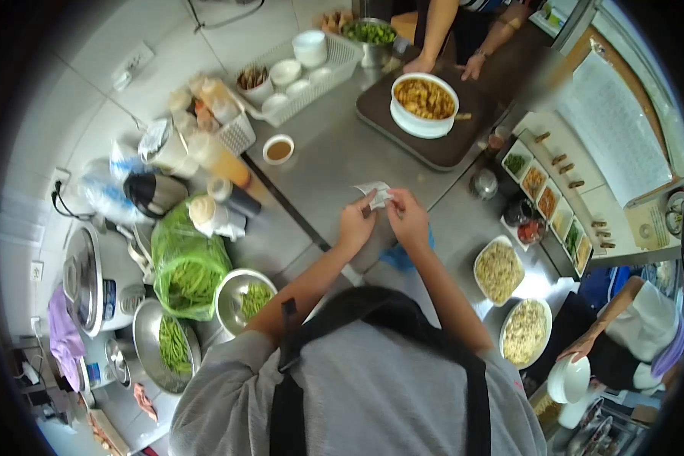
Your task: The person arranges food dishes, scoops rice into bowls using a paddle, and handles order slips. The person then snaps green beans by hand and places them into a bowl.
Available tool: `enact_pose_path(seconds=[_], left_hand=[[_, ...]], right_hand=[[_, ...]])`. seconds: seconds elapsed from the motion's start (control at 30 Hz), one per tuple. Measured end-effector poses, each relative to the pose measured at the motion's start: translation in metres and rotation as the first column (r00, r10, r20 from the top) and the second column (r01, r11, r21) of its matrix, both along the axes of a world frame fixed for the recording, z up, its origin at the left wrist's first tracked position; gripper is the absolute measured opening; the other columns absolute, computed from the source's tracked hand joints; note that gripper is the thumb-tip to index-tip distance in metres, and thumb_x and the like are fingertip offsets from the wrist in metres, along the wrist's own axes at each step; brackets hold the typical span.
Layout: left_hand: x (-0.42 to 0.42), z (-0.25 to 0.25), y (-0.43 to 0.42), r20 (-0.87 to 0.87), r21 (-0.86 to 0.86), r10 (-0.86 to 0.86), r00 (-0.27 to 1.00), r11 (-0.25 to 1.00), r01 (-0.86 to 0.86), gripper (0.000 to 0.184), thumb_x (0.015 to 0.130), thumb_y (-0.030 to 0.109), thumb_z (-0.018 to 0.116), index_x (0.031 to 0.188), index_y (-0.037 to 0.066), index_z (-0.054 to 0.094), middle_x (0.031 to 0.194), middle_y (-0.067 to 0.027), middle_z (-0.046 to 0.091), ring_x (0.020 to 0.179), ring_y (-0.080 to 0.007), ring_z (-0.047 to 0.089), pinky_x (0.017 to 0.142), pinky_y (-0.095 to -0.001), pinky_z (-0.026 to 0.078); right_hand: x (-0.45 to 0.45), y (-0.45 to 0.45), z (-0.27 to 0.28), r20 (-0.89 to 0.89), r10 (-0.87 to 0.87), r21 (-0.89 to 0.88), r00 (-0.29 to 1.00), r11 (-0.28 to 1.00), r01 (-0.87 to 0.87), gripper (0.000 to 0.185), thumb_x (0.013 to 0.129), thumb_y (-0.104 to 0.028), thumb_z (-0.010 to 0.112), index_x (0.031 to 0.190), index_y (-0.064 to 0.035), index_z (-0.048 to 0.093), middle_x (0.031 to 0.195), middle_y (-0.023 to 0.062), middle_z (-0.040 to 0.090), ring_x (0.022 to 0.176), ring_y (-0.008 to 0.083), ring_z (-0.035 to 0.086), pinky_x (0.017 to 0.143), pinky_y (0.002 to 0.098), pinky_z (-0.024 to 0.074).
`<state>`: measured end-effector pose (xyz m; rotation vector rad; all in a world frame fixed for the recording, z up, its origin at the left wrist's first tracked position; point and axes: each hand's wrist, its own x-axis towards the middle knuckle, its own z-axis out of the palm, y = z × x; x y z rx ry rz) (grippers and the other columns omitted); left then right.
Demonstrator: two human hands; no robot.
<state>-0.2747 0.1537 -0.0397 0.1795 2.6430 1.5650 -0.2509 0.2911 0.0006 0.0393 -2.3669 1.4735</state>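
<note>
My left hand and my right hand are raised over the steel counter. Between their fingertips both pinch a small white paper slip, which looks like a receipt. Any print on it is too small to read. Below my right hand lies something blue, perhaps thin plastic, partly hidden by the forearm. Left of my hands stands a small white cup of brown sauce. Beyond them, a brown tray carries a white bowl of stewed food, and another person's hands rest beside the bowl.
On the left are squeeze bottles, a green bag of beans and metal bowls. Dishes of pale food and a rack of garnishes line the right. A person at lower right holds white bowls.
</note>
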Motion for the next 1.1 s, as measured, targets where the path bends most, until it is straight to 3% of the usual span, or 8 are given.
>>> enact_pose_path(seconds=[0.03,0.13,0.17,0.67,0.9,1.0,1.03,1.1], left_hand=[[0.022,-0.003,-0.001,0.101,-0.154,0.015,0.995,0.988,0.001,0.041,0.084,0.01,0.061,0.125,0.017,0.061,0.091,-0.0101,0.067,0.087,-0.0224,0.065,0.079,-0.0331,0.049],[0.038,-0.042,-0.006,-0.416,-0.309,-0.084,0.905,0.949,-0.054,0.039,0.086,0.016,0.059,0.125,0.019,0.06,0.1,-0.0103,0.067,0.112,-0.0346,0.056,0.098,-0.0491,0.038],[0.037,-0.047,-0.011,-0.281,-0.261,-0.097,0.955,0.965,0.021,0.038,0.085,0.02,0.059,0.124,0.017,0.06,0.111,-0.0077,0.064,0.126,-0.0354,0.044,0.105,-0.057,0.025],[0.008,-0.038,-0.038,-0.175,-0.469,-0.313,0.933,0.86,0.2,0.056,0.08,0.032,0.068,0.132,0.021,0.052,0.135,-0.004,0.051,0.137,-0.0299,0.029,0.11,-0.0538,0.019],[0.008,-0.051,-0.041,-0.243,-0.53,-0.37,0.897,0.825,0.197,0.059,0.079,0.037,0.066,0.133,0.019,0.05,0.135,-0.0066,0.05,0.135,-0.0321,0.031,0.109,-0.0551,0.018],[-0.003,-0.01,-0.041,-0.071,-0.608,-0.355,0.932,0.757,0.242,0.087,0.064,0.054,0.074,0.133,0.007,0.049,0.141,-0.0147,0.042,0.136,-0.037,0.026,0.11,-0.0574,0.013],[-0.019,0.011,-0.043,-0.05,-0.594,-0.352,0.935,0.763,0.256,0.087,0.064,0.054,0.074,0.133,0.008,0.049,0.146,-0.0126,0.037,0.139,-0.035,0.021,0.11,-0.0592,0.011],[-0.065,0.082,-0.053,-0.167,-0.63,-0.361,0.918,0.755,0.182,0.071,0.075,0.041,0.07,0.132,0.005,0.048,0.137,-0.0145,0.047,0.126,-0.0336,0.043,0.104,-0.0509,0.032]], right_hand=[[0.0,-0.002,-0.013,0.021,0.035,0.139,0.999,0.99,-0.038,0.018,0.079,-0.01,0.065,0.095,-0.0049,0.061,0.088,0.0117,0.063,0.08,0.0269,0.062,0.072,0.0355,0.05],[0.001,-0.001,-0.046,0.054,0.119,0.425,0.991,0.896,-0.131,0.02,0.075,-0.009,0.064,0.094,-0.0058,0.063,0.093,0.0121,0.061,0.087,0.0319,0.059,0.076,0.0397,0.049],[0.003,0.0,-0.052,0.047,0.128,0.443,0.991,0.886,-0.136,0.02,0.075,-0.009,0.064,0.094,-0.0059,0.063,0.093,0.0118,0.061,0.089,0.0321,0.058,0.077,0.0403,0.0486],[-0.026,0.0,-0.069,-0.057,0.426,0.598,0.903,0.739,-0.311,0.01,0.076,-0.017,0.065,0.073,-0.0078,0.062,0.076,0.0092,0.063,0.073,0.0301,0.061,0.068,0.0392,0.0503],[-0.015,0.084,-0.046,0.149,0.054,0.555,0.987,0.822,-0.128,0.015,0.078,-0.022,0.065,0.082,-0.007,0.067,0.077,0.0129,0.066,0.076,0.0311,0.064,0.068,0.0417,0.0494],[0.017,0.082,-0.034,0.047,-0.025,0.68,0.999,0.733,-0.014,0.03,0.082,-0.033,0.063,0.086,-0.004,0.064,0.083,0.0167,0.064,0.079,0.0357,0.06,0.07,0.0453,0.0475],[0.028,0.074,-0.02,0.261,-0.11,0.673,0.959,0.733,-0.099,0.035,0.081,-0.038,0.065,0.088,-0.0043,0.064,0.084,0.0179,0.062,0.081,0.0366,0.059,0.073,0.0465,0.0472],[0.072,0.081,-0.04,0.35,-0.086,0.519,0.933,0.847,-0.117,0.047,0.071,-0.047,0.072,0.087,-0.0041,0.063,0.085,0.0175,0.062,0.083,0.0329,0.061,0.074,0.0447,0.0487]])
